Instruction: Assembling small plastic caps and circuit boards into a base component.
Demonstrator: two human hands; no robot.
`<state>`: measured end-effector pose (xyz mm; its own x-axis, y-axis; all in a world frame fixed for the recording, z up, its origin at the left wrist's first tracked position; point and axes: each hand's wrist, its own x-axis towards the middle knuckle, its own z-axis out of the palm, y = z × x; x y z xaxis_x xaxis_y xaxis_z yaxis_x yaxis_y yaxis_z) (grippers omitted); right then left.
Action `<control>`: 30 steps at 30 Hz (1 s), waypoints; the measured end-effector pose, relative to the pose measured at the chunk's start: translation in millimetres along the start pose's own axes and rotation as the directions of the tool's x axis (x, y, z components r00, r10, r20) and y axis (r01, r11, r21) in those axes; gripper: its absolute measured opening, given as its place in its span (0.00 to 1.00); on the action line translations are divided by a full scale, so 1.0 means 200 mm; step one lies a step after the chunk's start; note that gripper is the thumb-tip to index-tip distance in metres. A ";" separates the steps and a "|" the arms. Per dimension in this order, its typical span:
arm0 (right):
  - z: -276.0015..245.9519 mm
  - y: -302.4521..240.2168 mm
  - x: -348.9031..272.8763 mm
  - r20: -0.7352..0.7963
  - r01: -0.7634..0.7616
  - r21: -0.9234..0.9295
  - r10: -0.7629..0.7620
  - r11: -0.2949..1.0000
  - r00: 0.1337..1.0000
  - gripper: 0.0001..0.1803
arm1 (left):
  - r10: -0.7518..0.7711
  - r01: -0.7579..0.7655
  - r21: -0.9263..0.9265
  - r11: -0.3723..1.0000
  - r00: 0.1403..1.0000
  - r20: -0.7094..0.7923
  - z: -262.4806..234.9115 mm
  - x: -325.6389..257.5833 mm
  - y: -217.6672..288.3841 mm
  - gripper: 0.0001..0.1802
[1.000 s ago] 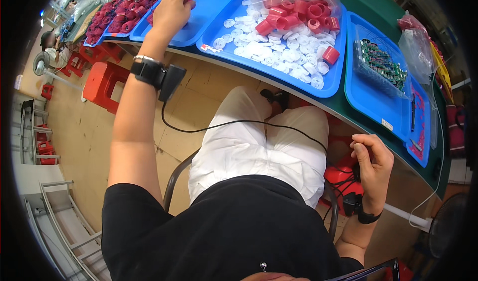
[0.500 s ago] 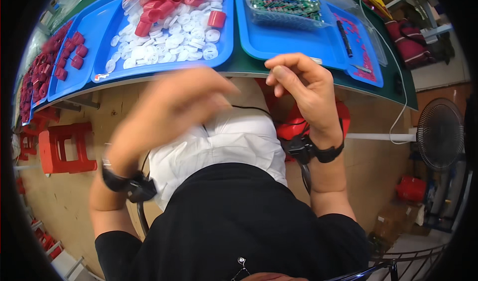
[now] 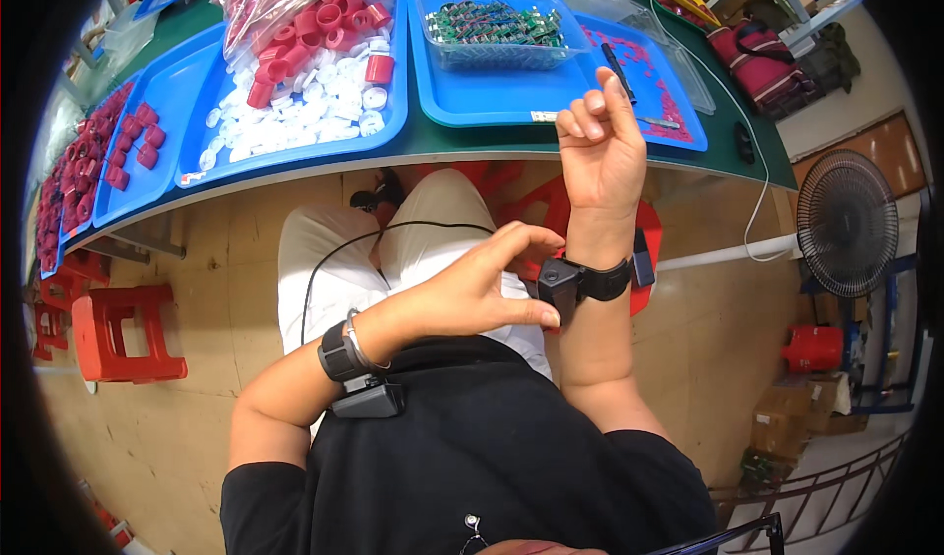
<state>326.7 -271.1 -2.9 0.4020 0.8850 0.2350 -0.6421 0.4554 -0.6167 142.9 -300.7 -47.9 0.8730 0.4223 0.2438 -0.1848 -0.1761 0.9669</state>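
My left hand (image 3: 484, 285) reaches across my lap to my right wrist. Its thumb and fingers are on either side of the small black box-shaped device (image 3: 559, 288) strapped there, and the thumb tip seems to touch it. My right hand (image 3: 602, 157) is raised palm up at the table's front edge. Its fingers are loosely curled and partly apart, with nothing visible in them. Just beyond it lie a black pen (image 3: 617, 71) and a blue tray (image 3: 694, 140) of small pink pieces. A similar black device (image 3: 369, 400) is strapped to my left wrist.
Blue trays on the green table hold white round caps (image 3: 295, 122), red cylindrical cups (image 3: 313, 30) and red parts (image 3: 136, 147). A clear box (image 3: 501, 56) contains green circuit boards. A fan (image 3: 846, 221) stands right, a red stool (image 3: 128, 334) left. A black cable (image 3: 393, 227) crosses my lap.
My left hand, blurred before, has moved right and down from the tray edge to my right wrist. My right hand has turned palm up and its fingers have loosened. The view has shifted slightly.
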 end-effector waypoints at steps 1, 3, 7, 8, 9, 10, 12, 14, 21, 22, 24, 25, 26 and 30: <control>-0.03 -0.01 0.00 -0.013 0.012 0.061 -0.011 0.998 1.000 0.10 | -0.059 0.060 -0.057 0.997 0.998 0.008 0.03 -0.01 0.02 0.39; -0.07 -0.02 0.01 -0.049 0.044 0.132 -0.038 0.990 0.998 0.09 | -0.129 0.130 -0.086 0.988 0.992 0.015 0.08 -0.01 0.01 0.41; -0.08 -0.01 -0.01 -0.118 0.130 0.062 -0.122 0.990 0.985 0.10 | -0.252 0.234 -0.318 0.919 0.968 -0.016 0.16 -0.01 0.00 0.36; -0.07 0.00 -0.01 -0.176 0.202 -0.053 -0.208 0.978 0.962 0.10 | -0.251 0.236 -0.317 0.919 0.968 -0.009 0.17 0.00 0.00 0.36; -0.07 0.00 -0.02 -0.223 0.263 -0.171 -0.297 0.950 0.928 0.10 | -0.301 0.274 -0.404 0.873 0.954 -0.003 0.19 0.00 0.00 0.35; -0.06 0.01 -0.04 -0.225 0.272 -0.169 -0.306 0.947 0.925 0.10 | -0.347 0.308 -0.481 0.821 0.938 0.009 0.20 0.00 0.00 0.33; -0.05 0.02 -0.06 -0.248 0.344 -0.372 -0.449 0.863 0.858 0.09 | -0.370 0.307 -0.510 0.804 0.929 -0.024 0.24 0.01 -0.04 0.32; -0.07 0.05 -0.08 -0.222 0.368 -0.442 -0.497 0.818 0.839 0.08 | -0.403 0.312 -0.547 0.776 0.914 -0.051 0.26 0.01 -0.08 0.30; -0.10 0.08 -0.12 -0.005 0.358 -0.768 -0.564 0.531 0.826 0.07 | -0.362 0.161 -0.612 0.774 0.906 -0.220 0.28 0.02 -0.11 0.26; -0.10 0.09 -0.14 -0.011 0.353 -0.770 -0.564 0.532 0.826 0.07 | -0.366 0.166 -0.613 0.772 0.905 -0.216 0.28 0.03 -0.12 0.26; -0.11 0.09 -0.17 0.066 0.337 -0.815 -0.504 0.471 0.861 0.07 | -0.368 0.148 -0.617 0.773 0.897 -0.246 0.29 0.03 -0.12 0.25; -0.09 0.08 -0.19 0.000 0.286 -0.785 -0.462 0.549 0.887 0.08 | -0.369 0.148 -0.618 0.772 0.896 -0.247 0.29 0.03 -0.13 0.25; -0.10 0.08 -0.19 0.001 0.286 -0.785 -0.460 0.550 0.888 0.08 | -0.388 0.180 -0.614 0.769 0.894 -0.223 0.29 0.02 -0.13 0.24; -0.19 0.08 -0.18 -0.201 0.233 -0.506 -0.376 0.831 0.905 0.08 | -0.421 0.265 -0.602 0.753 0.897 -0.132 0.31 0.01 -0.13 0.22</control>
<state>327.0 -298.7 -50.9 0.7363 0.6099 0.2932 -0.1094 0.5349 -0.8378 177.8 -349.4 -77.6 0.8018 0.5704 -0.1783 -0.1796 0.5146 0.8384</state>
